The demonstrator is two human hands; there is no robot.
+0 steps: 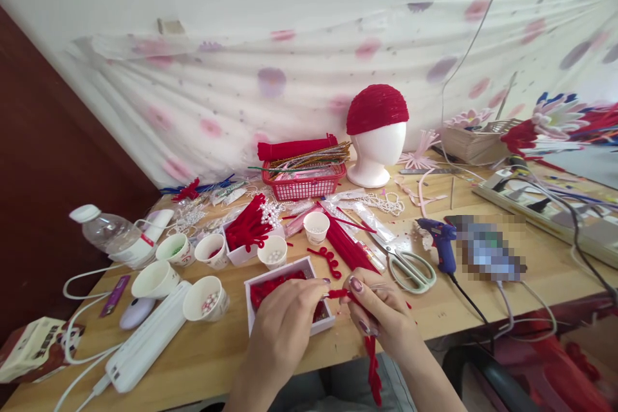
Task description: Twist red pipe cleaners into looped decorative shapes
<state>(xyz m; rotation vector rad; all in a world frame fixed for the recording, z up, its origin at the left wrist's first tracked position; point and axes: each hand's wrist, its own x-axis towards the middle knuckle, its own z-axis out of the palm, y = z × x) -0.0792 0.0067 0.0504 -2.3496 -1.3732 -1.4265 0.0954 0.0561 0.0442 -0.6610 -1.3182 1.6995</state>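
We have one view only, from a camera on the head, looking forward and down across the surface (541,277) from its near edge towards the draped wall behind, our hands close beneath the lens at the lower middle.

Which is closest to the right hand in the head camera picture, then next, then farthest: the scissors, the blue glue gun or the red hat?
From the right hand:
1. Scissors, just above it, slightly right.
2. Blue glue gun, farther right.
3. Red hat, at the back, on the white foam head.
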